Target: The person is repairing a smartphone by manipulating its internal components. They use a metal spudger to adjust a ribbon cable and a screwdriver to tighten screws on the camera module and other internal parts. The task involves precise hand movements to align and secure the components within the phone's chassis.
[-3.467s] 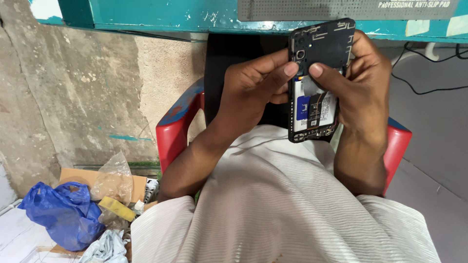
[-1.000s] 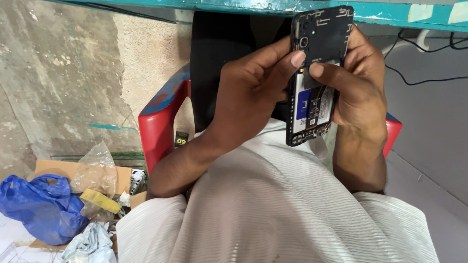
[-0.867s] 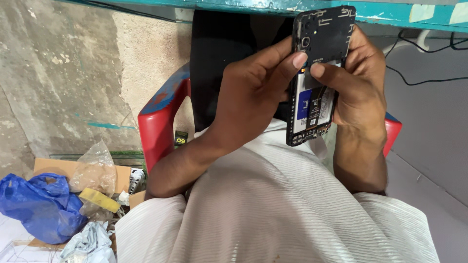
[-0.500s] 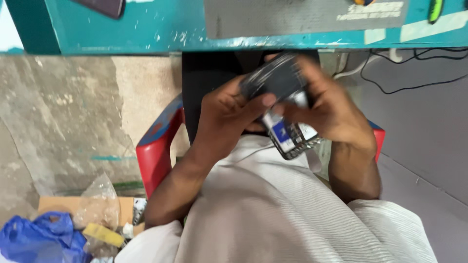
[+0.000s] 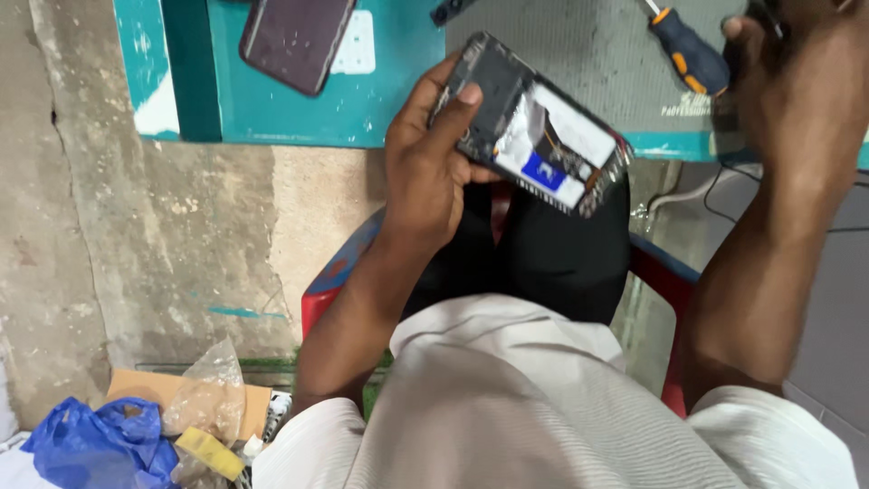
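Note:
My left hand (image 5: 430, 177) grips an opened black phone (image 5: 539, 136) by its upper end and holds it tilted over my lap. The phone's back is off, so a white and blue battery label shows. My right hand (image 5: 801, 81) is off the phone, raised to the table's edge at the upper right. Its fingers curl beside a screwdriver (image 5: 688, 52) with an orange and dark blue handle. Something dark lies under that hand, but whether the hand grips it is unclear.
A teal table (image 5: 272, 109) carries a grey mat (image 5: 579, 41) and a second dark phone (image 5: 297, 41). I sit on a red plastic chair (image 5: 330, 285). On the floor at the left lie a blue plastic bag (image 5: 95, 444), cardboard (image 5: 145, 389) and clear wrappers. Cables run at the right.
My right hand has let go of the phone and risen to the table near the screwdriver. My left hand now holds the phone alone, tilted. The view has shifted up over the tabletop.

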